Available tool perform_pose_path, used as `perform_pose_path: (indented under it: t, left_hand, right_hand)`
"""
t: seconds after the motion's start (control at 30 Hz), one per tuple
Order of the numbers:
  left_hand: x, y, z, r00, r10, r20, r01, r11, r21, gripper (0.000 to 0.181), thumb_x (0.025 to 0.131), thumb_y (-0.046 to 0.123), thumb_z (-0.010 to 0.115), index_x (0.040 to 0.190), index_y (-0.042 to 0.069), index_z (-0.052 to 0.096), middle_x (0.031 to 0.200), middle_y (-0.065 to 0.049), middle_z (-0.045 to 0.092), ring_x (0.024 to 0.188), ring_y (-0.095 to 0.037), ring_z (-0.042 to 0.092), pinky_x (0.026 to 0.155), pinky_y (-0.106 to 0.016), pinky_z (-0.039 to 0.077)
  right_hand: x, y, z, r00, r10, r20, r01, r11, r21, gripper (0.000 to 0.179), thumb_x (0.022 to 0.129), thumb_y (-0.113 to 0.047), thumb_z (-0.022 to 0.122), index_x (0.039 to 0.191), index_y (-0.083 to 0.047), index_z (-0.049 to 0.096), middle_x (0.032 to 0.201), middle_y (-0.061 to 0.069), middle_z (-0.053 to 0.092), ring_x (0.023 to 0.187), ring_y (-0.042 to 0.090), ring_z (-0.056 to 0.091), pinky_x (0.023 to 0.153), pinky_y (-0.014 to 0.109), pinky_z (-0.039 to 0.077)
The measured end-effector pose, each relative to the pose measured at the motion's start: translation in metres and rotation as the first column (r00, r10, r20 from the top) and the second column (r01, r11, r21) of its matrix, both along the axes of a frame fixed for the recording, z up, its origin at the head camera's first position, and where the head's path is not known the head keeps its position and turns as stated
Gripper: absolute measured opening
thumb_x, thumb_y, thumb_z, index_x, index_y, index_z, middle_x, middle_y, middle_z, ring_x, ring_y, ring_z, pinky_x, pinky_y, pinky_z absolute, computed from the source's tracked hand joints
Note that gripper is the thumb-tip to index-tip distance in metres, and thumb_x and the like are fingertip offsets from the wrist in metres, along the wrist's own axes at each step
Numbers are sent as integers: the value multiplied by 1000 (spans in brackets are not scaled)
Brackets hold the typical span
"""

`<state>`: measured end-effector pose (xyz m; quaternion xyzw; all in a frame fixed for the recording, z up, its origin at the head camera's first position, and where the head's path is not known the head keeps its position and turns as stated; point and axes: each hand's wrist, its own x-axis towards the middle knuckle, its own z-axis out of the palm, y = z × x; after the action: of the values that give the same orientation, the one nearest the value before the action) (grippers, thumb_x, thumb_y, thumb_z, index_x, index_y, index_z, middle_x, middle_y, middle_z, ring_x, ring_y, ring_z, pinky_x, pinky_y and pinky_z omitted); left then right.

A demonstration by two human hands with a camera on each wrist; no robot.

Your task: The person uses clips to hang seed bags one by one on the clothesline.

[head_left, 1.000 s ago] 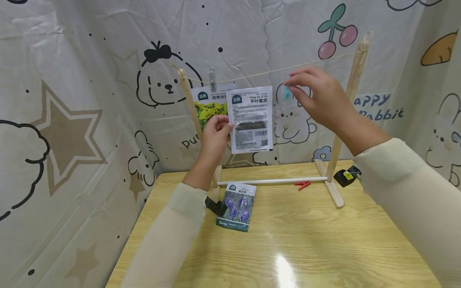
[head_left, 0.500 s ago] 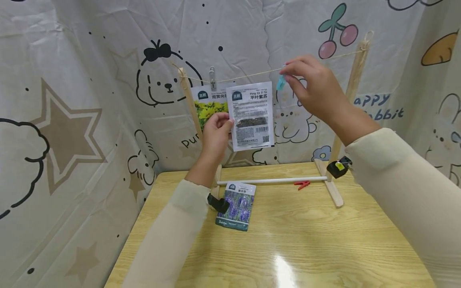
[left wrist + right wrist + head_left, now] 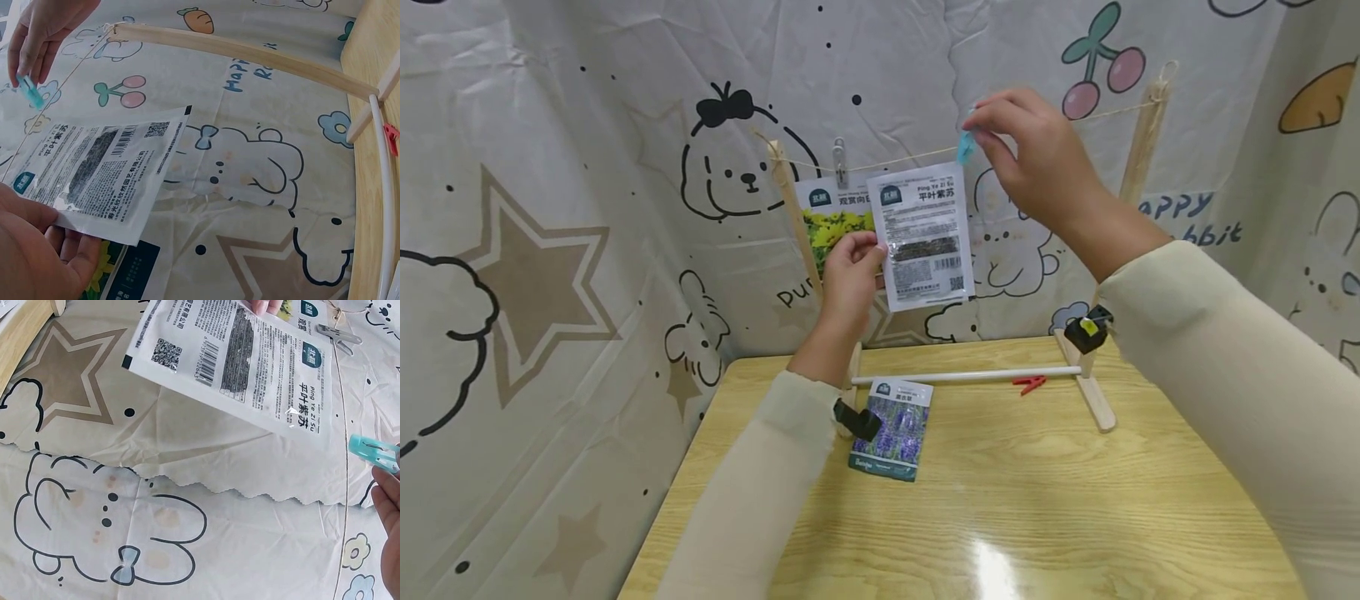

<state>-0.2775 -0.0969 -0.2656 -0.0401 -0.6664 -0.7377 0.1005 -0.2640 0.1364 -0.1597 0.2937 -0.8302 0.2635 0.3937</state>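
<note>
My left hand (image 3: pixel 850 271) pinches the left edge of a white seed packet (image 3: pixel 925 237), its printed back facing me, just below the string (image 3: pixel 345 487). In the head view my right hand (image 3: pixel 1033 154) is raised at the packet's upper right corner, pinching a turquoise clothespin (image 3: pixel 373 452) between thumb and fingers. The clothespin overlaps the string in the head view; the right wrist view shows it close beside the string, apart from the packet. Behind the held packet, a yellow-flower seed packet (image 3: pixel 835 218) hangs from the string by a grey clothespin (image 3: pixel 840 162).
The string runs between two wooden posts, the right post (image 3: pixel 1142 150) standing taller in view. A white rod (image 3: pixel 985 375) joins their feet. On the wooden table (image 3: pixel 1037 500) lie a purple-flower seed packet (image 3: pixel 895 429) and a red clothespin (image 3: pixel 1029 384). A printed curtain (image 3: pixel 587 375) hangs behind.
My right hand has moved left and up with the turquoise clothespin, toward the packet's top corner. The left hand has lifted and tilted the white seed packet slightly.
</note>
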Motion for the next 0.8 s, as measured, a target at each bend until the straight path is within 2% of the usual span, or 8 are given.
perform_pose_path:
  t: [0.13, 0.37, 0.8]
  left_hand:
    - [0, 1, 1, 1000, 5, 2, -5, 1000, 2, 12, 101, 7, 59, 113, 8, 61, 101, -2, 63, 94, -17, 65, 79, -32, 57]
    - [1, 2, 3, 1000, 6, 11, -6, 1000, 0, 13, 101, 9, 59, 114, 8, 61, 101, -2, 63, 94, -16, 63, 79, -29, 54]
    - [1, 1, 3, 1000, 4, 11, -4, 1000, -4, 12, 102, 11, 59, 114, 10, 62, 103, -1, 63, 94, -16, 62, 87, -38, 52]
  right_hand:
    - [-1, -6, 5, 999, -12, 36, 12, 1000, -13, 25, 105, -16, 53, 121, -5, 69, 130, 9, 63, 126, 22, 57, 113, 32, 44]
    - [-6, -15, 11, 993, -19, 118, 28, 997, -69, 24, 106, -16, 52, 122, -7, 68, 127, 6, 62, 125, 15, 58, 110, 25, 45]
    - [-11, -25, 20, 982, -7, 189, 29, 993, -111, 23, 106, -14, 52, 120, -7, 69, 124, 4, 63, 120, 12, 57, 108, 20, 45]
